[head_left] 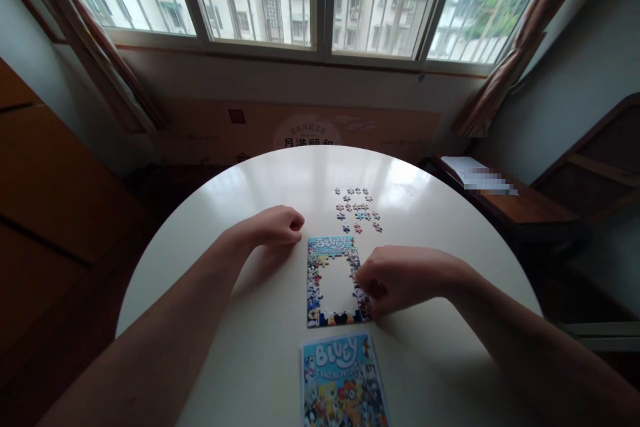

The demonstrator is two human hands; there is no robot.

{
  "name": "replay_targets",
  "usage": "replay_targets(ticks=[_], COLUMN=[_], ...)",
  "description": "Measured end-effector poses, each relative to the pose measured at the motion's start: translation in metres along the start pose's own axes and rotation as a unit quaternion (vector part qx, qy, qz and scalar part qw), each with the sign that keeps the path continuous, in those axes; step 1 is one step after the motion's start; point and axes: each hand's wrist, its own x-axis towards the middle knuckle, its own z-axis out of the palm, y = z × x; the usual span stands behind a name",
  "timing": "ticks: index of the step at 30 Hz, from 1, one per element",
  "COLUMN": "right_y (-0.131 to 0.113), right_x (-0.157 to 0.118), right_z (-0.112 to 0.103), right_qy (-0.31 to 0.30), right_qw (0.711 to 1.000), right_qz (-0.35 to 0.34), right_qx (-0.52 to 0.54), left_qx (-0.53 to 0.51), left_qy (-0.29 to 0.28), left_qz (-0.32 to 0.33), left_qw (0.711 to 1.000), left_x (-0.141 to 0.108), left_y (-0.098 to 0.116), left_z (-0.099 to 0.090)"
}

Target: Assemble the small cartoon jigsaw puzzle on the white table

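A partly assembled jigsaw puzzle (314,280) lies flat on the white round table, its border joined around a bare middle. My right hand (403,273) is closed at the puzzle's right edge, fingertips bent down over the border; whatever it may hold is hidden. Left of the puzzle's top corner, my left hand (280,223) rests in a fist on the table, with nothing visible in it. Several loose puzzle pieces (357,207) are spread in rough rows just beyond the puzzle. Nearest me is a "Bluey" picture sheet (345,380) with matching artwork.
The round white table (200,240) has its far edge close to a printed orange panel (200,127) below the barred windows. At the right, papers (475,173) lie on a wooden surface (530,207). Curtains (520,67) hang on both sides.
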Motion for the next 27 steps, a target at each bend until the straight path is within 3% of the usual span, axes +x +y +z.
replay_targets(ticks=[16,21,23,25,27], right_y=[-0.002,0.013,0.03,0.052,0.076], right_x=[0.002,0.0,0.002,0.005,0.01], right_z=[0.003,-0.008,-0.013,-0.015,-0.014], right_qy=[0.017,0.003,0.062,0.197,0.333], right_qw=[1.0,0.998,0.994,0.976,0.938], right_qz=[-0.004,-0.031,-0.03,0.001,0.061], right_qx=[-0.016,0.051,0.084,0.09,0.071], left_qx=[0.044,0.044,0.045,0.047,0.048], left_qy=[0.006,0.01,0.012,0.017,0.023], left_qz=[-0.033,-0.029,-0.029,-0.03,-0.032], left_qw=[0.998,0.999,0.998,0.998,0.998], left_x=[0.005,0.006,0.006,0.005,0.005], left_y=[-0.002,-0.004,-0.003,-0.002,0.0], left_z=[0.006,0.006,0.006,0.006,0.005])
